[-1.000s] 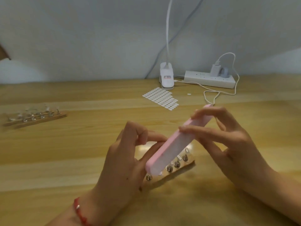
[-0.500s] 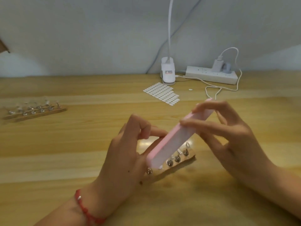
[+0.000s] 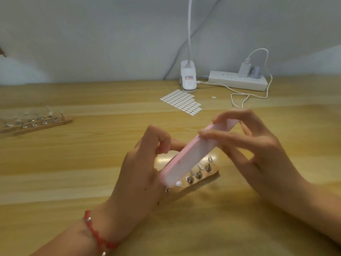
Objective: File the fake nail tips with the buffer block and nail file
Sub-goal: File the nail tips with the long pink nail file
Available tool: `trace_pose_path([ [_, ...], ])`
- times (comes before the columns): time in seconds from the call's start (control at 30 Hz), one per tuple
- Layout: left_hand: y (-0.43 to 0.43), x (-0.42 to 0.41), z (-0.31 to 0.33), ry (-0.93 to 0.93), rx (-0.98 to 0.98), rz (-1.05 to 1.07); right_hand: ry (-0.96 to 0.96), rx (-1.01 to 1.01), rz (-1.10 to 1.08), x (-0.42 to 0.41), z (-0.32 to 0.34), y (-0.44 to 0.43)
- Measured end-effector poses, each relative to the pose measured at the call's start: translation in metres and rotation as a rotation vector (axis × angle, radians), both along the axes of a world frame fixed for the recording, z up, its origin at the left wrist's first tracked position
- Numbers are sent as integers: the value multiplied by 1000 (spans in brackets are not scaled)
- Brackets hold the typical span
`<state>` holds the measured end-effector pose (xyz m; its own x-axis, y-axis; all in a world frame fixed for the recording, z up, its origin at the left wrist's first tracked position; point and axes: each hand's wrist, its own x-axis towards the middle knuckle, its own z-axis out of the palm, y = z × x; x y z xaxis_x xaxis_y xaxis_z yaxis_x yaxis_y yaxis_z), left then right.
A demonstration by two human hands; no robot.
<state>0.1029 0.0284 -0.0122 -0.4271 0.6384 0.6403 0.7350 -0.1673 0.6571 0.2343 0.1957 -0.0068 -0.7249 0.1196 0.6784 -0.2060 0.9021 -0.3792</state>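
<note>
While your left hand [image 3: 142,174] stays curled round the near end of the wooden stand [image 3: 208,177], the pink buffer block [image 3: 191,154] has crept only slightly along the clear nail tips [image 3: 200,166]. Your right hand [image 3: 258,150] keeps pinching its far end, so you look mid-stroke, with buffing unfinished. A second stand [image 3: 36,122] waits far left on the table [image 3: 73,163].

A home craft desk is indicated: a clip lamp [image 3: 188,76], power strip [image 3: 238,83], sticker sheet [image 3: 181,101] and rack of nail tips [image 3: 35,121] are set on a wooden surface [image 3: 73,163].
</note>
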Motion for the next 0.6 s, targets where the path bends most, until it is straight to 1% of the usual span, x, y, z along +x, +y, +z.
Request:
trace_pose_path([
  [0.03, 1, 0, 0, -25, -3, 11, -4, 32, 42, 1, -3, -6],
  [0.1, 3, 1, 0, 22, 0, 31, -13, 124, 126, 2, -6, -13],
  [0.13, 3, 2, 0, 29, -1, 39, -13, 131, 114, 0, -5, -8],
  [0.23, 2, -1, 0, -13, -4, 31, -12, 47, 16, -1, 1, 1],
  [0.33, 2, 0, 1, 5, 0, 37, -25, 123, 124, 1, -6, -14],
  [0.37, 1, 0, 1, 3, 5, 43, -28, 126, 122, 0, -6, -11],
  [0.47, -1, 0, 0, 5, 14, 36, -13, -3, 8, 0, -2, 0],
  [0.6, 1, 3, 2, -7, 12, 37, -18, 93, 117, 3, -6, -15],
])
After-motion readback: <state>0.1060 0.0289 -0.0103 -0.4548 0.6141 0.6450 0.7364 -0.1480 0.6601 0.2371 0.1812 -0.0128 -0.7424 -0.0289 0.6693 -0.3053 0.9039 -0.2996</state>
